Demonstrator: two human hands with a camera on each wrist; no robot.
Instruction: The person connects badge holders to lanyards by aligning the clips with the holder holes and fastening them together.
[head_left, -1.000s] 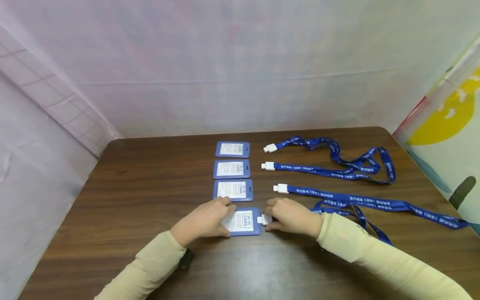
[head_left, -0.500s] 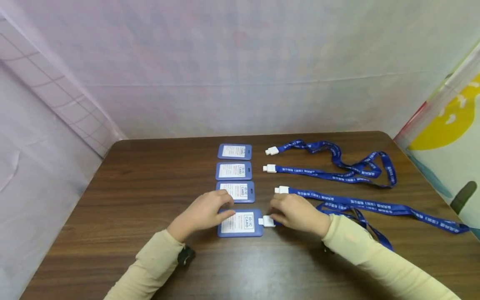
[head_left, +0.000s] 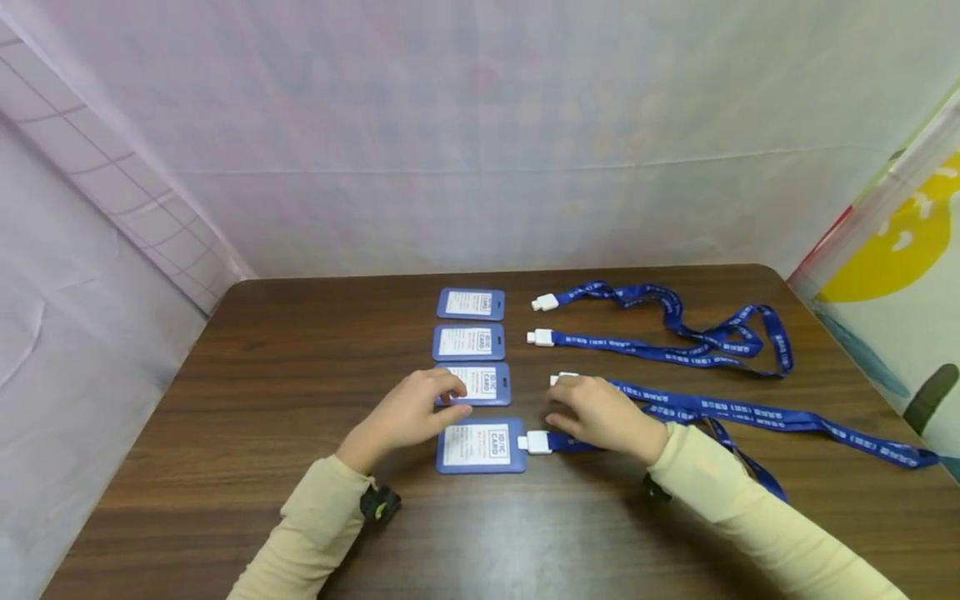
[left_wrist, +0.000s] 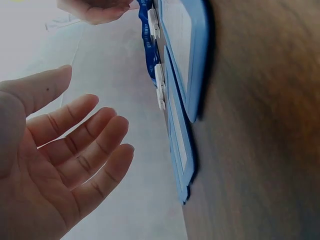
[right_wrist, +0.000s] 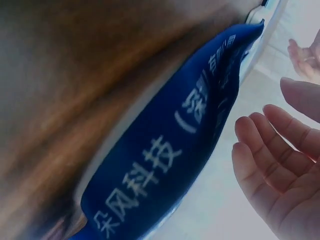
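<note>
Hovering with loosely bent fingers that grip nothing, the left hand (head_left: 405,417) and right hand (head_left: 603,421) flank a blue ID badge holder (head_left: 480,446) at the head view's lower centre. A blue lanyard (head_left: 567,442) meets its right edge by a white clip (head_left: 538,442); three other badge holders (head_left: 468,342) lie above.
</note>
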